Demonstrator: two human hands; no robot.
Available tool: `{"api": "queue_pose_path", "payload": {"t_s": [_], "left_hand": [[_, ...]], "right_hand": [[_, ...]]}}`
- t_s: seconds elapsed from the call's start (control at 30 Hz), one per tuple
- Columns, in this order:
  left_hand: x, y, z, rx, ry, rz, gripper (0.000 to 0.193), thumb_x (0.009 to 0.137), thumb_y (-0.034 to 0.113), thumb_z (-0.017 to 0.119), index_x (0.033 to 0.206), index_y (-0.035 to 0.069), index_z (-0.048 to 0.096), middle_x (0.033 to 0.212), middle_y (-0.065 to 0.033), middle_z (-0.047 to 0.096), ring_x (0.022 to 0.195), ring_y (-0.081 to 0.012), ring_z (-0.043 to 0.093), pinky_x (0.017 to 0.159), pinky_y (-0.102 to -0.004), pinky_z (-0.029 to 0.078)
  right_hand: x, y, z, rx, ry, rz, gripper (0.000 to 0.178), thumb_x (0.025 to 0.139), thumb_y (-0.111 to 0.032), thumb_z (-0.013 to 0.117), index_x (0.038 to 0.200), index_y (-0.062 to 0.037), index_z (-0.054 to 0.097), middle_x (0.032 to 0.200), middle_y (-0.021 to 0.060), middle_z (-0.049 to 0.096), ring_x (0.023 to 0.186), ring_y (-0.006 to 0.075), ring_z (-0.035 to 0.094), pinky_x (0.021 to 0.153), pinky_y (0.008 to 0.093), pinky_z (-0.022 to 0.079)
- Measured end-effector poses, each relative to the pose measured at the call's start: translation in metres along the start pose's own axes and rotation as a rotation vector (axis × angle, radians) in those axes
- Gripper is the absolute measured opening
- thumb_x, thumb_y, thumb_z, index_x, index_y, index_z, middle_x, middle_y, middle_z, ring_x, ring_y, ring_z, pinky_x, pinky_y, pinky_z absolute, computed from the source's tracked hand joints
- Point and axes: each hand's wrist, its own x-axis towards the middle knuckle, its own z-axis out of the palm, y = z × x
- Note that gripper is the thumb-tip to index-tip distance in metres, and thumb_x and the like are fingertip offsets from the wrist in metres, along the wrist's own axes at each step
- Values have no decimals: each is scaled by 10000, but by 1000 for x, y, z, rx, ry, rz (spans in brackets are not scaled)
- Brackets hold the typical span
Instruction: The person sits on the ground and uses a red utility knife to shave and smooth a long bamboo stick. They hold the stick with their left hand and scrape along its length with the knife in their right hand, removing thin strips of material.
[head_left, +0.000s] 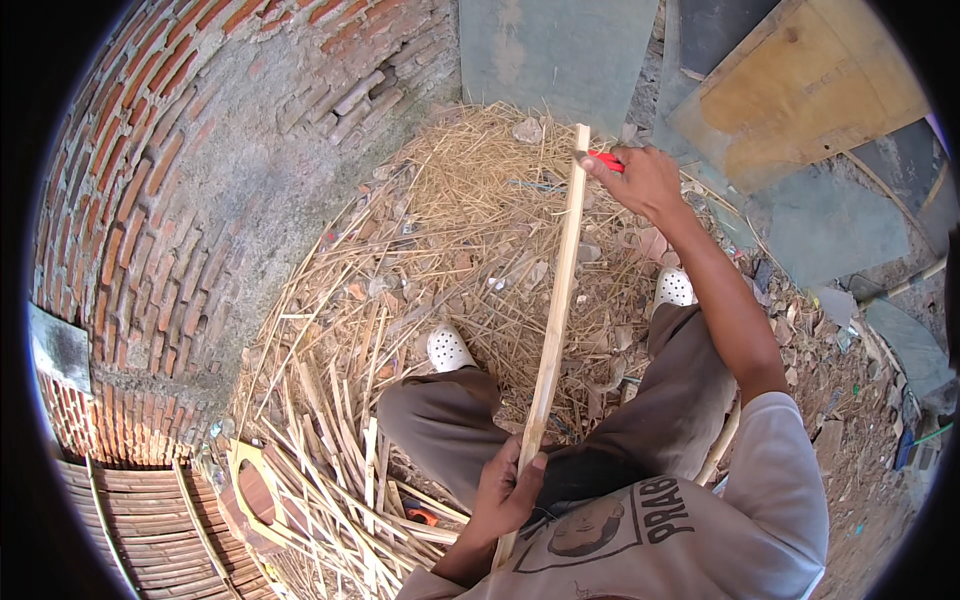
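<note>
While the left hand (508, 490) grips the strip (560, 310) at six o'clock, fingers wrapped round it, here's the right hand (645, 180) at one, fingers curled on a red tool (609, 161), thumb against the strip just short of its far end – and that strip spans six to one, brick wall (150, 190) bounding ten, panels (810, 90) crowding two, sticks (330, 470) hemming seven, open room over straw (470, 170) at twelve

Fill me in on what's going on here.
A person's left hand grips a long pale strip near its near end. The right hand holds a red-handled tool against the strip near its far end. Loose thin strips lie in a pile to the left.
</note>
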Motion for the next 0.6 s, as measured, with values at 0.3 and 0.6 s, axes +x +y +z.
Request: {"api": "queue_pose_path", "payload": {"t_s": [0.3, 0.6], "left_hand": [[-5, -10, 3, -121, -34, -97, 222, 1000, 107, 494, 1201, 23, 535, 599, 72, 428, 478, -3, 363, 442, -190, 279], [3, -3, 1, -25, 41, 16, 219, 993, 108, 506, 1187, 19, 549, 589, 75, 429, 506, 0, 368, 459, -189, 279]], "right_hand": [[-18, 38, -25, 171, 76, 213, 740, 876, -721, 416, 718, -36, 646, 634, 172, 619, 665, 381, 633, 644, 486, 468], [-85, -31, -17, 32, -67, -301, 681, 810, -727, 531, 687, -71, 665, 526, 137, 561, 545, 332, 611, 552, 446, 473]]}}
